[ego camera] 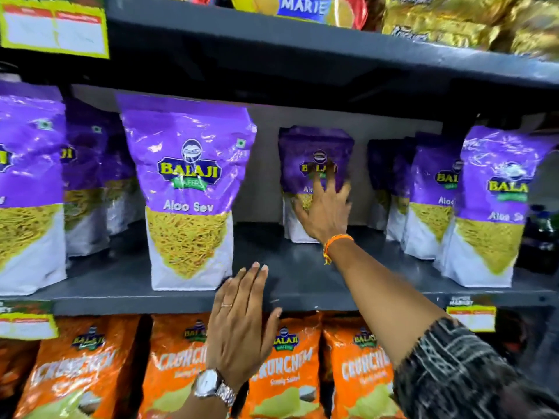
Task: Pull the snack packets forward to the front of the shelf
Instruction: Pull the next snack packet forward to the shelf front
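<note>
Purple plastic Aloo Sev snack packet [314, 164] at the dark metal shelf's [302, 285] back meets your right hand's [325, 211] spread fingers, left hand [242, 322] flat, released, at its front edge.

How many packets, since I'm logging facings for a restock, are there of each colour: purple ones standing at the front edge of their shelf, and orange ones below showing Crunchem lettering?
Purple packets at the front edge: 3
Orange packets with Crunchem lettering: 4
Total: 7
The purple packets set further back overlap too much to count.
</note>
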Motion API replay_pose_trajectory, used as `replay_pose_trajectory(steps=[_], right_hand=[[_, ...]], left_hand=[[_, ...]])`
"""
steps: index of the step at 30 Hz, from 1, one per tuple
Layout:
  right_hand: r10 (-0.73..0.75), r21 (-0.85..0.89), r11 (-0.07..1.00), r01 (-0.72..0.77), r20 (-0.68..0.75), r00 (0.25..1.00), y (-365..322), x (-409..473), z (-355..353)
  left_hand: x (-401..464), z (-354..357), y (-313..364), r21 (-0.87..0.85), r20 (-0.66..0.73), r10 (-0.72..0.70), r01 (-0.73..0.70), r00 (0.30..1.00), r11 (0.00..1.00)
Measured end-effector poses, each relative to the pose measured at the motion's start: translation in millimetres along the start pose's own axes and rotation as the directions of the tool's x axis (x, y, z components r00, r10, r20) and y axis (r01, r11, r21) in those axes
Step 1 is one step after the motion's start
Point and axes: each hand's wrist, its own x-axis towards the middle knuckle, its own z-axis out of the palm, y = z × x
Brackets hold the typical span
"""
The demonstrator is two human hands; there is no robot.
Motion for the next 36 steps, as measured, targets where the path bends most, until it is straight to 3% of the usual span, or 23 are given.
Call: replay_pose_trajectory(steps=[4,10,27,36], right_hand=[[-0.021,0.035,0.999,0.019,0.035,0.999,2,11,21],[-0.045,-0.077,0.996,0.045,-0.001,0.999,-1,19,41],[-0.069,-0.102,0.992,0.070,0.006,0.998,10,15,50],[-0.028,-0.110,0.994,0.022,-0.058,0.998,7,3,34]], left_hand=[[-2,7,-4,0.140,-0.008,0.043,-0.041,0.999,0.989],[-4,14,-8,0.233,-0.017,0.071,-0.065,0.997,0.970],[-3,25,-12,0.255,-0.102,0.131,-0.101,0.986,0.962],[-2,23,-12,0.260,-0.095,0.144,-0.115,0.985,0.959]])
